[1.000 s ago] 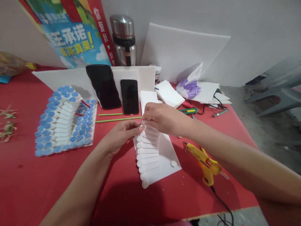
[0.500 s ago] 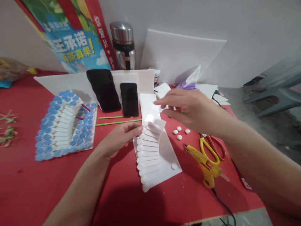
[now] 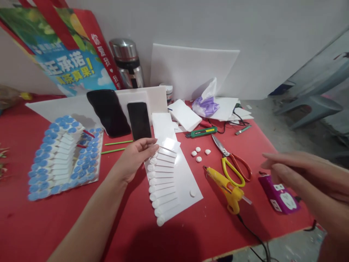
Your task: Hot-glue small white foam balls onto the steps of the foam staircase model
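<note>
A white foam staircase model [image 3: 169, 182] lies on the red table [image 3: 54, 218], with round white caps along its left side. My left hand [image 3: 135, 158] pinches the model's upper left edge, by the top step. My right hand [image 3: 302, 174] hovers at the right edge of the table, its fingers stretched out flat and nothing in it. It is just above a purple power strip [image 3: 280, 198]. Three small white round pieces [image 3: 199, 154] lie right of the model.
A yellow glue gun [image 3: 225, 185] with its cord and red-and-yellow scissors [image 3: 233, 163] lie right of the model. A green utility knife [image 3: 201, 131], two phones [image 3: 139, 120], a thermos [image 3: 127, 63] and foam boards [image 3: 191, 69] stand behind. A blue-capped staircase model [image 3: 62, 156] sits at the left.
My right hand has left the top of the staircase and swung far to the right, over the power strip. The left hand has stayed on the model. The view has shifted right.
</note>
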The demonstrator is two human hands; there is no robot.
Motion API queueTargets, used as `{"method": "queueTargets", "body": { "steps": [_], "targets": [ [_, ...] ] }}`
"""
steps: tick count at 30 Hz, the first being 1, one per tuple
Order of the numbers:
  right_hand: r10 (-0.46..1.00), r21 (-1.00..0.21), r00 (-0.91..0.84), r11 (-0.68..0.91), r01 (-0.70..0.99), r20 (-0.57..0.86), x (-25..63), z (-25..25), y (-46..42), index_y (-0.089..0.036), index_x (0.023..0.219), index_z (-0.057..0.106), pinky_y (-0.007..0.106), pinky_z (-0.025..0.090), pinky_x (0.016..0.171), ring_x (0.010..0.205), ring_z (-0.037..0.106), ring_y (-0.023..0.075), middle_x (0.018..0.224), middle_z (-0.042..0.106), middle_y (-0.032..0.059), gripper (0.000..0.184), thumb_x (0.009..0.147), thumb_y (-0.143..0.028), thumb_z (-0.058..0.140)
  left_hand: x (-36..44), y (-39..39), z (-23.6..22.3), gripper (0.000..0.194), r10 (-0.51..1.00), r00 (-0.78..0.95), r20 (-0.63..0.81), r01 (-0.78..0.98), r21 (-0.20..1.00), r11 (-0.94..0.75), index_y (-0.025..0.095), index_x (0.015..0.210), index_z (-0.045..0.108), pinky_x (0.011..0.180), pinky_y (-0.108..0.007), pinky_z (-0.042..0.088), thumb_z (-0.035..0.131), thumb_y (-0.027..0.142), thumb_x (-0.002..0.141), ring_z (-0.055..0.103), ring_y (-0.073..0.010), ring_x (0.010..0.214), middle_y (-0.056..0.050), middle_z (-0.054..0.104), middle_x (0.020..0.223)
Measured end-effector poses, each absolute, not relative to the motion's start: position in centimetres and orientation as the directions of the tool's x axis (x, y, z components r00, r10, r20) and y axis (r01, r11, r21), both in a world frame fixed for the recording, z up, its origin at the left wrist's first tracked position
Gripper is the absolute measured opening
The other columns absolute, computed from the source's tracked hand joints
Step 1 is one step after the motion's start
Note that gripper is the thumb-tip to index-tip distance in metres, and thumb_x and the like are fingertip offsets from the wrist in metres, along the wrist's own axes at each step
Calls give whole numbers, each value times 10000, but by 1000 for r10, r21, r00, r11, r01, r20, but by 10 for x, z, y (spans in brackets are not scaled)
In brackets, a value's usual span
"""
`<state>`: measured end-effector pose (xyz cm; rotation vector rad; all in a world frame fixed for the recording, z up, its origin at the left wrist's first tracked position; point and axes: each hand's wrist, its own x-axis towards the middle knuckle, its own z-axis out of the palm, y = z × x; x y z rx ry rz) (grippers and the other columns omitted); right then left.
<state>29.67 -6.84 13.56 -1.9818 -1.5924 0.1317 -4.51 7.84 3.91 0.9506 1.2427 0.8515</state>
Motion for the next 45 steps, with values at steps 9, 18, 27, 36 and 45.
{"method": "queueTargets", "body": {
  "steps": [9, 18, 27, 36, 45],
  "targets": [
    [949, -566, 291, -177, 805, 117, 315, 92, -81, -279, 1107, 787, 381, 586, 713, 736, 761, 256, 824, 799, 44, 339, 934, -526, 631, -51, 74, 37, 658, 941, 94, -325, 137, 940, 312, 165, 1201, 723, 664, -306, 472, 869, 586, 717, 601, -170, 721, -39, 725, 871],
    [964, -707, 133, -261, 657, -232, 328, 44, -118, -246, 1225, 710, 467, 621, 895, 1026, 762, 298, 1204, 781, 134, 389, 942, -506, 647, -10, 37, 82, 259, 933, 116, 341, 618, 711, -337, 240, 1163, 709, 852, -344, 501, 644, 421, 990, 655, -213, 921, -54, 721, 1108],
    [979, -637, 113, -196, 746, -169, 283, 25, -96, -196, 1046, 684, 423, 542, 775, 877, 705, 290, 1007, 736, 106, 348, 897, -509, 704, 88, 73, 57, 371, 852, 522, -41, 683, 618, -388, 161, 1291, 669, 1000, -360, 514, 509, 99, 961, 674, -256, 1189, -132, 676, 1378],
    [989, -521, 143, -107, 847, 28, 274, -1, -89, -197, 907, 665, 337, 465, 670, 833, 696, 277, 942, 707, 97, 248, 930, -442, 631, 125, 93, 33, 157, 854, 511, -96, 772, 488, -407, 158, 869, 773, 935, -408, 511, 652, 71, 820, 692, -346, 1091, -176, 742, 1015],
    [972, -755, 219, -83, 651, 82, 278, -10, -94, -195, 982, 748, 367, 543, 708, 811, 725, 279, 932, 787, 107, 250, 935, -412, 632, 111, 88, 50, 187, 858, 514, -6, 576, 743, -340, 169, 1014, 776, 969, -409, 558, 619, 197, 915, 714, -288, 1082, -137, 756, 1071]
  ]
}}
